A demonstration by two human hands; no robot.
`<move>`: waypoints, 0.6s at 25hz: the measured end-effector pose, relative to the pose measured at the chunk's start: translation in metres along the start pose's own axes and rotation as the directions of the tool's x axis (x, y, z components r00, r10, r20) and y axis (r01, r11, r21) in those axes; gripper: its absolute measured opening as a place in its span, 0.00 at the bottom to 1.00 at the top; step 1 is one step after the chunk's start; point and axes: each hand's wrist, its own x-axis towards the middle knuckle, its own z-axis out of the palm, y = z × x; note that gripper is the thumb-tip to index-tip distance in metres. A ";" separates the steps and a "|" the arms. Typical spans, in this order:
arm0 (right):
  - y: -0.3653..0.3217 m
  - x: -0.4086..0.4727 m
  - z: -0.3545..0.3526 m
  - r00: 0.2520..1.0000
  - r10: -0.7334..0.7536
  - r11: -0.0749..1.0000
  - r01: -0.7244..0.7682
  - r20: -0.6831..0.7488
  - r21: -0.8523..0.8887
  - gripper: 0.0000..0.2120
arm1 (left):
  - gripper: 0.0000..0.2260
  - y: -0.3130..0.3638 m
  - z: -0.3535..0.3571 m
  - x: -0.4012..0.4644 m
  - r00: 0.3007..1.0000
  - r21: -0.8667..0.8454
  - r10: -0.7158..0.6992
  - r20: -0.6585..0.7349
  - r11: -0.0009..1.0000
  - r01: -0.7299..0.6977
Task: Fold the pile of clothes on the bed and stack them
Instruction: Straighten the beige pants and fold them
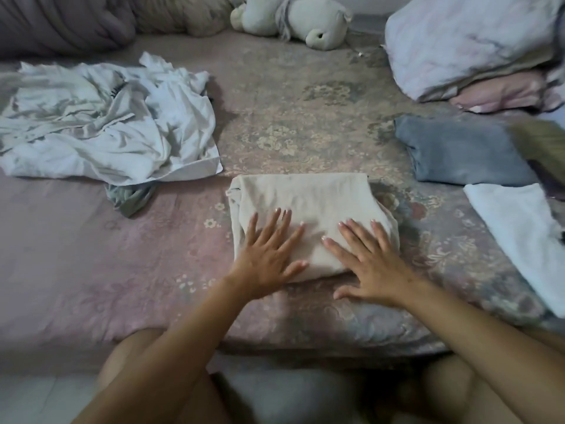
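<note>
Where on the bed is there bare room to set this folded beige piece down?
Bare bedspread lies left of the beige piece, below the white pile. Another patch sits between pile and grey fold. The right side is crowded.

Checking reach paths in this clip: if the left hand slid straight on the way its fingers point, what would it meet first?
The left hand lies flat on the folded beige garment, fingers pointing up and slightly right. Beyond the garment's far edge, only bare bedspread shows; further on probably the plush toy.
</note>
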 end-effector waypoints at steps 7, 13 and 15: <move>0.021 0.005 -0.002 0.987 0.087 0.995 -0.080 0.132 -0.054 0.47 | 0.35 0.015 0.000 -0.014 0.979 0.032 -0.067 0.194 0.998 0.062; 0.029 0.017 0.002 0.997 0.036 0.996 -0.041 -0.067 -0.079 0.35 | 0.29 0.019 -0.012 0.008 0.984 0.175 0.047 0.173 0.981 -0.078; 0.028 0.019 0.006 0.987 -0.007 0.992 -0.014 -0.162 -0.124 0.27 | 0.36 0.020 -0.015 0.010 0.968 0.194 0.075 0.238 0.973 -0.123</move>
